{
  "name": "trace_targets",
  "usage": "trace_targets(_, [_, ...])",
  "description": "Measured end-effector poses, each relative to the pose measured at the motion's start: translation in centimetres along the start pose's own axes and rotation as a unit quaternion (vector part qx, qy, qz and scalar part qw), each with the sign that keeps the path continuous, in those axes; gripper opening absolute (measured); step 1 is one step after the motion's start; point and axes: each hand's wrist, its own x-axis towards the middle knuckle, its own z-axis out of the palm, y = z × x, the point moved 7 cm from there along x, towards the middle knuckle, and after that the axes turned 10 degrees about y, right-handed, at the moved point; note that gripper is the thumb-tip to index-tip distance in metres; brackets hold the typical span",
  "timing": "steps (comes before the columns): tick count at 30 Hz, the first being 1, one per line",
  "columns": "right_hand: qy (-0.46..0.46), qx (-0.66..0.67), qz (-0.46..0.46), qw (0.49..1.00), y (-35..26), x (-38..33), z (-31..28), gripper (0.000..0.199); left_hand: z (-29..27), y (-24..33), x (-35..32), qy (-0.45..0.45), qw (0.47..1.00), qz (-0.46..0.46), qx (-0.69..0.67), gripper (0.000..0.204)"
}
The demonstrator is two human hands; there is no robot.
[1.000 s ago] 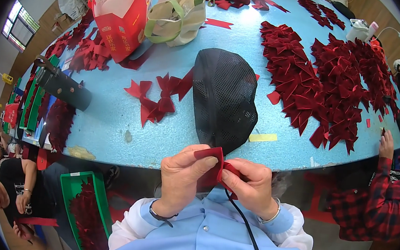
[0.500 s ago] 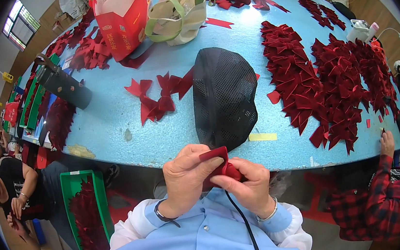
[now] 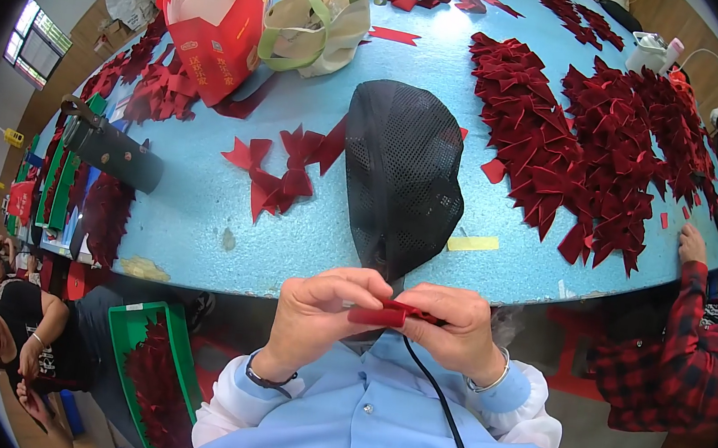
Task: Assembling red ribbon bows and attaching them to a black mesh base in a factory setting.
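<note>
My left hand (image 3: pixel 315 311) and my right hand (image 3: pixel 453 326) meet just below the table's near edge and pinch a small folded piece of red fabric (image 3: pixel 384 314) between their fingertips. The piece lies flat and narrow between both thumbs. Just beyond my hands a black mesh cap (image 3: pixel 401 172) rests on the light blue table (image 3: pixel 204 199). A few finished red fabric bows (image 3: pixel 282 168) lie left of the cap.
A big heap of red bows (image 3: pixel 596 135) covers the table's right side. A red bag (image 3: pixel 218 21) and a beige bag (image 3: pixel 328 15) stand at the back, a black cylinder (image 3: pixel 113 150) at left. A green bin (image 3: pixel 138 332) sits below; people sit left and right.
The red piece has been pressed from a bunched, upright fold into a flat horizontal strip between my fingers. My hands stay close together at the same spot.
</note>
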Motion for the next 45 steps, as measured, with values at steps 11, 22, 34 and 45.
trace_targets(11, [-0.039,0.024,-0.054,0.998,-1.4,0.4,0.8,0.031,-0.5,4.4,-1.1,-0.082,0.939,0.296,0.152,0.018])
trace_targets(22, [-0.023,-0.083,-0.163,0.983,-2.5,1.2,0.3,0.035,-0.6,4.9,-0.5,-0.086,0.922,0.329,0.186,0.013])
trace_targets(34, [-0.002,-0.079,-0.087,0.993,-0.1,2.0,1.9,0.03,-2.2,1.7,0.7,0.007,0.969,0.202,0.141,0.017])
trace_targets(45, [0.004,-0.037,0.092,0.995,2.2,1.4,1.1,0.015,-1.5,-2.9,0.2,0.041,0.95,-0.291,-0.106,0.021])
